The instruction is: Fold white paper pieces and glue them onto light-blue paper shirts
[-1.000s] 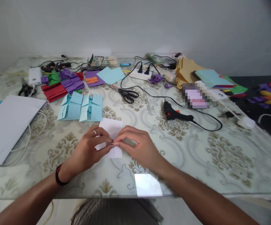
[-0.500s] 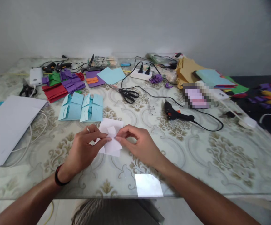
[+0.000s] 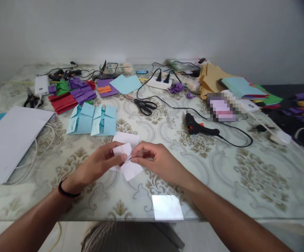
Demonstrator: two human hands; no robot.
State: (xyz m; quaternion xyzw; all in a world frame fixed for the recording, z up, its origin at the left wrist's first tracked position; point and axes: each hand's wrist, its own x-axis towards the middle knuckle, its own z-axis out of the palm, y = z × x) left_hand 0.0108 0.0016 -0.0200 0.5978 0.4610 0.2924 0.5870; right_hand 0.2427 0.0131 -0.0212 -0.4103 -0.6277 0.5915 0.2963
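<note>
White paper pinched at its waist between two hands

The folded white paper (image 3: pixel 123 149) sits in the left hand (image 3: pixel 96 162), whose grip is closed on it: thumb on the near face, fingers behind. The right hand (image 3: pixel 158 161) has its grip drawn to a point, thumb and fingertip meeting at the narrow waist; how much paper they hold is hard to see.

From the right grip, the upper panel lies toward 10 o'clock and the lower panel (image 3: pixel 131 168) toward 6, so the long axis slants roughly 11 to 5. Both hands are near; the left covers more of it. The left forearm reaches in from 7 o'clock, the right from 4, wrists low over the bench (image 3: pixel 220 175).

Beneath the folds lies a white sheet (image 3: pixel 127 137). Beyond, toward 11, are light blue folded papers (image 3: pixel 103 120); black scissors (image 3: pixel 145 106) lie near 1, a glue gun (image 3: pixel 196 127) toward 2.
</note>
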